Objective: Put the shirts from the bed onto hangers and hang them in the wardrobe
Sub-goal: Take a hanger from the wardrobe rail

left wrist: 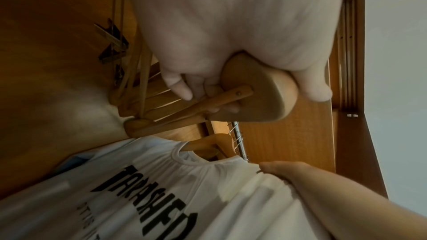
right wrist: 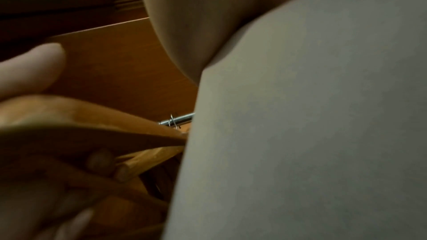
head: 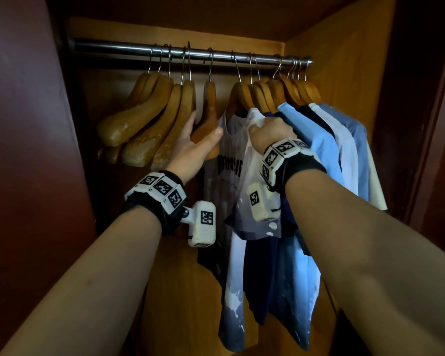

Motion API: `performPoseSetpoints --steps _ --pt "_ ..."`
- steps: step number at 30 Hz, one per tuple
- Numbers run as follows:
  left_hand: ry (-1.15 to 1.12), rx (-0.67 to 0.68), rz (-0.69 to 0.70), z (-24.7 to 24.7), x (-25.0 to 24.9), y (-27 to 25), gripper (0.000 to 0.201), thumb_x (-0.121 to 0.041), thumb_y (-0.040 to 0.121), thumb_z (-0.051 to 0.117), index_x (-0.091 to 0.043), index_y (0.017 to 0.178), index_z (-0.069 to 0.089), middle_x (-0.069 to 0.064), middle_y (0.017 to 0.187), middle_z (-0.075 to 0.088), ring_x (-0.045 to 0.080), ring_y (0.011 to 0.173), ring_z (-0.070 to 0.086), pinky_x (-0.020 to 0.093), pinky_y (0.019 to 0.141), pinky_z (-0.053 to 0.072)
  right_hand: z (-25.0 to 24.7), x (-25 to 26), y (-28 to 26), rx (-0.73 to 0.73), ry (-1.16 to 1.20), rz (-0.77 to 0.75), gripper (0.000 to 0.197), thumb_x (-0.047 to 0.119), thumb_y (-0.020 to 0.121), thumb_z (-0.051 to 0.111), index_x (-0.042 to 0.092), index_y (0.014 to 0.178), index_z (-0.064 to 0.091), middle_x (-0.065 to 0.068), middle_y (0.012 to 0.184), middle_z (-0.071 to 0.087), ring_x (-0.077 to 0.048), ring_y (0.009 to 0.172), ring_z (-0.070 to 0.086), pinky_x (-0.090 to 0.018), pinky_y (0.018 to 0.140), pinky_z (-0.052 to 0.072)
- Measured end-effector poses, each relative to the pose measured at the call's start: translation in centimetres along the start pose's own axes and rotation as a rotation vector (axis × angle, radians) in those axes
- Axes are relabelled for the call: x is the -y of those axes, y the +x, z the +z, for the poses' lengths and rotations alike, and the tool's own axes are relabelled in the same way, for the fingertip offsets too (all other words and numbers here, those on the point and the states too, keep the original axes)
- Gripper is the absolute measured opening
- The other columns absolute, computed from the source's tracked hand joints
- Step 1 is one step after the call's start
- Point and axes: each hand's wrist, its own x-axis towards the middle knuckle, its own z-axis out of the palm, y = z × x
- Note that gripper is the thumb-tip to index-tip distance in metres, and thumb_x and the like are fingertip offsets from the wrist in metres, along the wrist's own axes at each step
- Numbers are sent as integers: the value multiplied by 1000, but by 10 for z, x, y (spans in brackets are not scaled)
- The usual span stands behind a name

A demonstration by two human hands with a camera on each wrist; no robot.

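1. Dark reddish-brown panels (head: 23,124) flank the opening on both sides.
2. The inner walls (head: 344,60) are lighter orange-brown wood, brightest at the right side and along the back.
3. A pale wall or ceiling surface (left wrist: 397,43) shows beyond the frame in the left wrist view.
4. The light is dim; the lower interior falls into shadow.

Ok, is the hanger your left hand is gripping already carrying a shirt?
No. The left hand grips a bare wooden hanger on the rail; the printed white shirt hangs beside it on another hanger.
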Motion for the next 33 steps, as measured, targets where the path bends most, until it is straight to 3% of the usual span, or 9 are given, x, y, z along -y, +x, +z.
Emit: performPoseSetpoints --steps 6,9,12,16,19,21,26,31,33 --pt "22 31 10 7 1 1 68 -52 92 53 -38 151 21 -4 157 27 15 140 30 26 99 29 12 1 -15 -1 -111 -151 56 57 93 26 23 133 43 -17 133 45 -38 119 42 -49 98 36" --pt "-7 28 12 14 -2 -2 62 -61 96 34 -35 151 24 -5 156 29 12 141 29 23 106 23 3 5 -39 -160 162 -419 44 36 100 42 14 138 46 -15 141 41 -28 128 41 -30 101 34" --pt "-112 2 -19 21 0 2 84 -82 79 18 -35 147 34 -3 150 41 13 136 40 39 117 26 -3 12 -52 -28 334 -486 45 27 103 41 8 144 40 -13 145 42 -22 131 41 -13 91 27" --pt "-222 80 -64 25 1 1 73 -66 94 4 -27 149 33 -6 139 51 3 122 51 29 110 36 -2 17 -47 235 402 -328 52 39 104 34 12 148 32 -7 152 36 -23 140 31 -22 104 21" --pt "-230 120 -36 24 1 -3 70 -60 98 2 -25 143 44 -17 119 61 -18 88 54 10 82 41 7 19 -39 251 436 -268 46 44 101 38 15 136 46 -8 140 49 -26 130 44 -35 109 32" --pt "-219 34 13 20 -6 -4 55 -49 104 17 -22 132 56 -8 128 60 -13 96 53 17 94 39 13 20 -36 275 462 -257 40 43 98 47 18 129 53 -5 131 57 -23 121 52 -39 107 38" --pt "511 -158 361 3 -12 -5 39 -5 97 46 -9 134 55 8 137 56 17 130 46 16 106 28 15 20 -31 295 444 -261 35 33 92 59 17 123 58 -2 116 62 -21 110 57 -34 98 45" --pt "950 -98 273 2 11 -1 41 -31 99 45 -21 138 51 -4 152 39 19 145 23 43 118 7 12 19 -27 282 351 -281 21 16 88 57 10 106 65 -5 99 64 -24 99 61 -30 85 47" --pt "943 -82 253 -1 14 -2 44 -36 98 47 -21 138 51 -2 154 35 23 143 25 45 118 14 9 20 -25 276 310 -294 23 15 88 54 10 109 64 -4 96 61 -24 95 59 -27 80 43"
